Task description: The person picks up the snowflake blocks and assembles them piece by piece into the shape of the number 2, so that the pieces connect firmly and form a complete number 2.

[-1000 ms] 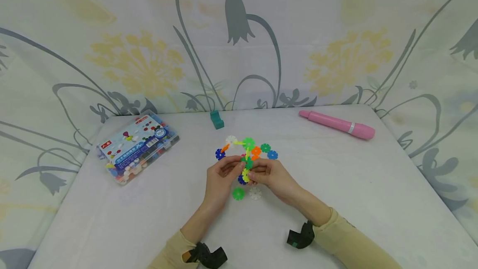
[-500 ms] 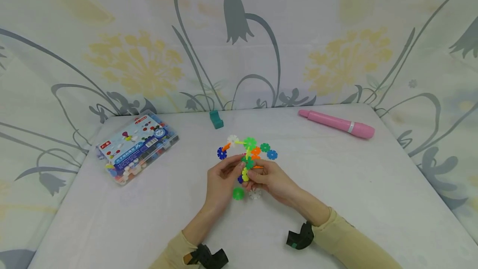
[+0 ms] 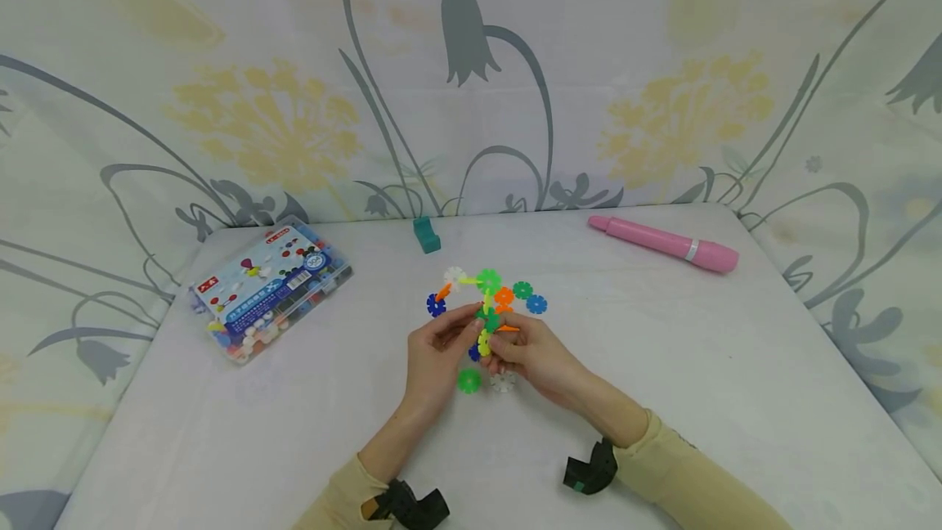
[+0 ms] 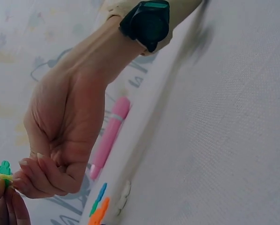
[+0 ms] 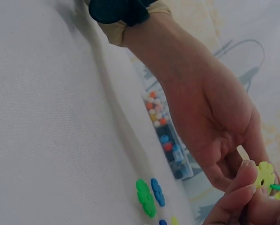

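Head view, from left to right: a clear box of snowflake pieces (image 3: 272,289) lies closed on the worktop (image 3: 699,366). At the middle, the left hand (image 3: 434,350) and the right hand (image 3: 531,352) both pinch a snowflake-piece model (image 3: 486,305), held just above the worktop. Many discs are already joined. A loose green disc (image 3: 468,381) and a white disc (image 3: 504,383) lie under the hands, so I judge the building is only partly done. A pink marker (image 3: 666,244) lies far right.

The head view looks forward and down across the white cloth-covered desk (image 3: 699,366). Both wrist views sit close, low, facing each other's hands, sharing the colourful plastic snowflake-disc cluster (image 3: 488,309).
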